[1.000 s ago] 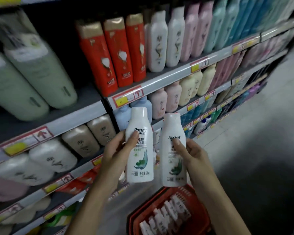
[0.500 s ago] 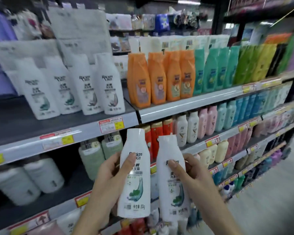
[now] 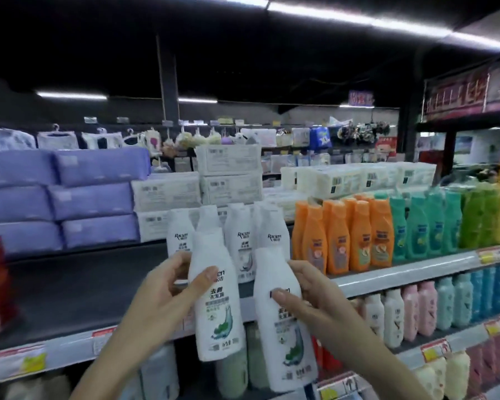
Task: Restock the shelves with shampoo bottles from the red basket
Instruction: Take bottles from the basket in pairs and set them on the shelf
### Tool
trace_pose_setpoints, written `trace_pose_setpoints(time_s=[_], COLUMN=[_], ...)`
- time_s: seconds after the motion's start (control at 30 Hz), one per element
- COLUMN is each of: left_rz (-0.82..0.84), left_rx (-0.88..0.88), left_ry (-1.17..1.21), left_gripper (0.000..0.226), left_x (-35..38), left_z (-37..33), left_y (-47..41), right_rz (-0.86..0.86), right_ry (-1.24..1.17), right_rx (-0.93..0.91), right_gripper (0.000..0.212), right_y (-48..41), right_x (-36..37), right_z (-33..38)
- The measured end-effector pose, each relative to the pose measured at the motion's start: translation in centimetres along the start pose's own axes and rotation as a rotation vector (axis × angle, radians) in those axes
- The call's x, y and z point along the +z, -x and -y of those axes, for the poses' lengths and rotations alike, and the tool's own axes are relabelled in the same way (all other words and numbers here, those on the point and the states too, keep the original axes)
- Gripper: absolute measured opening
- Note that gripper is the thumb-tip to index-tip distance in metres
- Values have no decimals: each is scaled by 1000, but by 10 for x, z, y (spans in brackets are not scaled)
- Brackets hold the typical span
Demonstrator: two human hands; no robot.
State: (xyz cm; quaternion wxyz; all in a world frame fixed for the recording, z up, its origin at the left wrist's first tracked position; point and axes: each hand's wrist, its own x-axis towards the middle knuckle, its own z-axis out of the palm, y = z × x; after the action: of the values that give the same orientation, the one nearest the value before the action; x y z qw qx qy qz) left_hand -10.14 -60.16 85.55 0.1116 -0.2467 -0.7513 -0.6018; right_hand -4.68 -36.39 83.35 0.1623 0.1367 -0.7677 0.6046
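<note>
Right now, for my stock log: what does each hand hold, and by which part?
The left hand grips a white shampoo bottle around its upper body, thumb on the label; the right hand grips a second white bottle likewise.

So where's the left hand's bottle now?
In the head view, centre, the left hand holds the white bottle before the shelf edge, left of the second bottle in the right hand.

Two white shampoo bottles (image 3: 217, 327) are held up before four matching bottles (image 3: 244, 243) on the top shelf (image 3: 70, 284), six purple packs (image 3: 98, 168) stacked along its back-left edge.
</note>
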Motion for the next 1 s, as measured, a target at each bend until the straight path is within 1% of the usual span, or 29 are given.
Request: trace_pose_setpoints(time_s=[0.07, 0.2, 0.4, 0.57, 0.73, 0.87, 1.0], left_rz=[3, -52, -85, -136, -193, -184, -187], left_rx=[31, 56, 68, 49, 42, 24, 6], left_ry=[-73, -155, -252, -307, -324, -329, -351], left_gripper=[25, 25, 14, 20, 26, 31, 32], left_x=[-19, -47, -68, -78, -82, -83, -85], left_z=[-2, 3, 25, 47, 60, 66, 72], left_y=[-12, -39, -75, -97, -106, -109, -112], right_rz=[36, 109, 162, 160, 167, 202, 238], right_ry=[15, 79, 182, 403, 482, 657, 800], right_rx=[-22, -60, -91, -95, -67, -82, -93], right_gripper=[35, 42, 48, 48, 47, 48, 48], right_y=[-22, -65, -127, -162, -186, -198, -209], right_x=[9, 26, 47, 52, 52, 56, 60], right_z=[11, 31, 49, 51, 48, 50, 47])
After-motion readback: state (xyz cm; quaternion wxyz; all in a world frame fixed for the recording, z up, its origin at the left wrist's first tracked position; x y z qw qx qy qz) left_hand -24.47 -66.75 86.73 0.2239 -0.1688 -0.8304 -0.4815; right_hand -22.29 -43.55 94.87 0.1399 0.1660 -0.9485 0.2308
